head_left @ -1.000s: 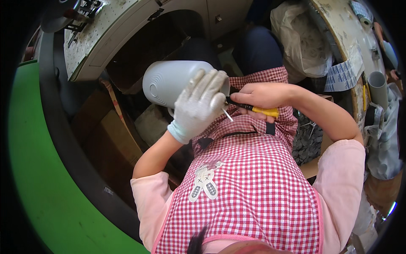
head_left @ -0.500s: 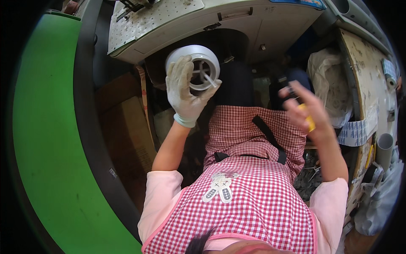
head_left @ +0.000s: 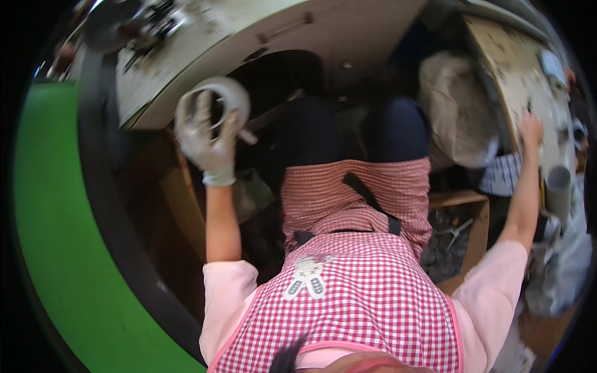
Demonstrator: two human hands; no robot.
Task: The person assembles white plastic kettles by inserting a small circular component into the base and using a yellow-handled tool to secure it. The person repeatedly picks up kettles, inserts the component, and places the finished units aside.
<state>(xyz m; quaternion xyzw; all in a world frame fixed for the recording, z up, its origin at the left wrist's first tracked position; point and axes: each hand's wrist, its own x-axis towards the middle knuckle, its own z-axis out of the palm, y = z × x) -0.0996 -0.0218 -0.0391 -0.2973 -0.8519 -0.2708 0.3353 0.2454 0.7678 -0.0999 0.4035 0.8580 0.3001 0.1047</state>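
Note:
My left hand [head_left: 205, 133], in a whitish work glove, grips a pale grey, ring-shaped plastic part [head_left: 235, 99] with a wide round opening. Its fingers reach over the rim and into the opening, and a short pale piece sticks out at the lower right. The part is held up in front of the machine cabinet, blurred by motion. My bare right hand [head_left: 530, 129] is stretched out over the worn bench [head_left: 497, 68] at the right, fingers closed. A small dark tip shows just beyond the fingers; what it belongs to is hidden.
A white cabinet with a work surface [head_left: 186, 59] stands ahead. A green surface [head_left: 50, 217] runs along the left. Right of my knees hangs a pale bag [head_left: 454, 105]; below it is a box [head_left: 479, 233] of scraps. A grey tube [head_left: 558, 180] stands by the bench.
My left hand has moved left with the plastic part, which has turned. My right hand has gone from above my lap, with a black-and-yellow tool, out to the bench. The view has shifted.

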